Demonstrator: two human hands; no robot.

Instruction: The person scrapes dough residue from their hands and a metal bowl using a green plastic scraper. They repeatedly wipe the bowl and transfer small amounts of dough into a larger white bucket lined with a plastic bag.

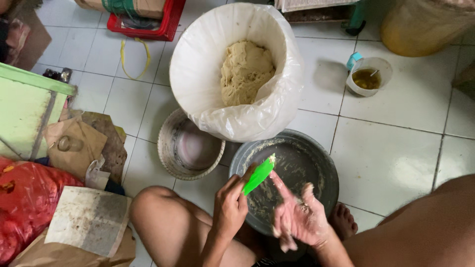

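Observation:
My left hand (230, 205) grips a green plastic scraper (258, 175), its tip smeared with dough, angled up toward my right hand. My right hand (297, 217) is open, fingers spread and coated with sticky dough, close to the scraper's blade. Both hands hover over a grey metal basin (316, 163) smeared with dough residue on the tiled floor. Behind it stands a large bucket lined with a white plastic bag (198, 64), holding a big lump of pale dough (245, 71).
A smaller round metal bowl (170, 158) sits left of the basin. A small plastic cup of yellowish liquid (367, 76) stands at the right. Red bag (24, 198), brown paper and a green board (24, 113) crowd the left. My knees flank the basin.

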